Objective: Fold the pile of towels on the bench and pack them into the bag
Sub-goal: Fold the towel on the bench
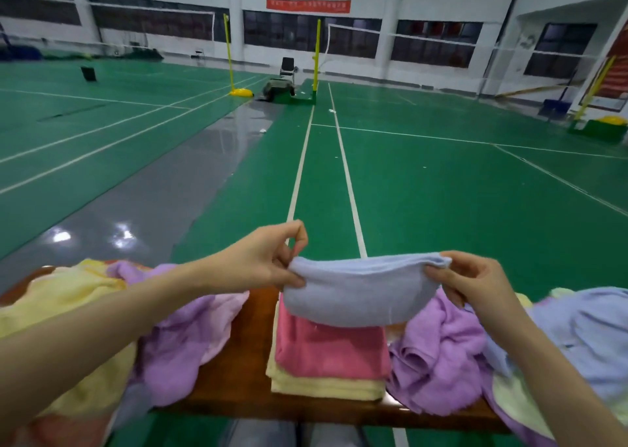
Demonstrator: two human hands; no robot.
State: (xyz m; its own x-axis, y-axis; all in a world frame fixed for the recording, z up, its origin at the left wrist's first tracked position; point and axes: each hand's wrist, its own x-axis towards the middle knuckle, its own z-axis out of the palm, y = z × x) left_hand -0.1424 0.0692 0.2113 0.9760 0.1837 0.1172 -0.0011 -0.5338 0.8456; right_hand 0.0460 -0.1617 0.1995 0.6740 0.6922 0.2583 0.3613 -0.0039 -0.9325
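A light blue towel (356,293), folded over, hangs in the air above the brown wooden bench (244,375). My left hand (268,259) pinches its left top corner and my right hand (475,283) pinches its right top corner. Directly under it lies a neat stack: a folded pink towel (329,348) on a folded pale yellow towel (326,387). Unfolded towels lie on both sides: a yellow one (57,297) and a purple one (183,338) at the left, a purple one (441,355) and a blue one (591,331) at the right. No bag is in view.
Beyond the bench stretches a green badminton court (424,181) with white lines and a grey strip (190,174). Yellow net posts (316,59), a black chair (287,67) and a dark heap stand far off. My knees show below the bench's front edge.
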